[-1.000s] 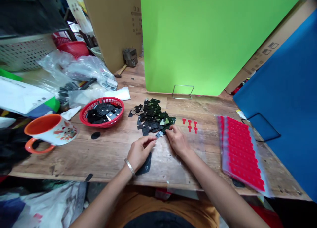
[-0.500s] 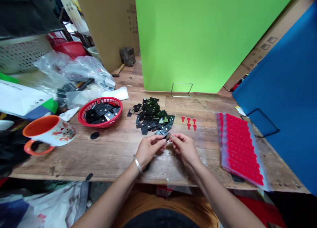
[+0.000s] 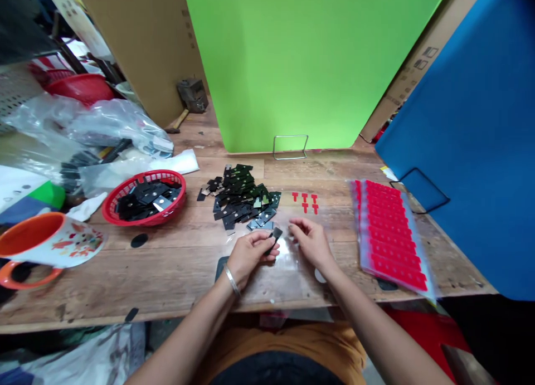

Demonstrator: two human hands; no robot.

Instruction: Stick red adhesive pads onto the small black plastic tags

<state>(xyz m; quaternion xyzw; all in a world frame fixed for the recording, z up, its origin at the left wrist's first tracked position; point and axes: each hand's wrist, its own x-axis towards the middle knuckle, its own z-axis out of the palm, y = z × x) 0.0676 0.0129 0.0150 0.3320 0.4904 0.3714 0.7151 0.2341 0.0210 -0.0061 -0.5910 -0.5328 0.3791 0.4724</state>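
Black piece (image 3: 273, 239), small and flat, is pinched between the thumb and fingers of the left hand (image 3: 249, 257), its far end poking out past the fingertips. The fingers of the right hand (image 3: 312, 244) are bent in towards the thumb, close to that piece but apart from it (whether they grip anything small, I cannot tell).

Just beyond the left fingers lies a loose pile of black pieces (image 3: 241, 198) on the wooden counter (image 3: 175, 287), with a few greyish ones (image 3: 259, 224) at its near edge. Five red T-shaped pieces (image 3: 305, 198) sit just beyond the right fingertips, three in one row and two in a nearer row. Well to the right of the right fingers are clear sheets filled with rows of red pieces (image 3: 395, 237).

To the left of the left fingers stands a red basket (image 3: 146, 222) holding more black pieces, and farther out that way is an orange and white mug (image 3: 77, 244). Well beyond both hands' fingers rises a green board (image 3: 288, 67), a wire stand (image 3: 290, 147) at its foot.
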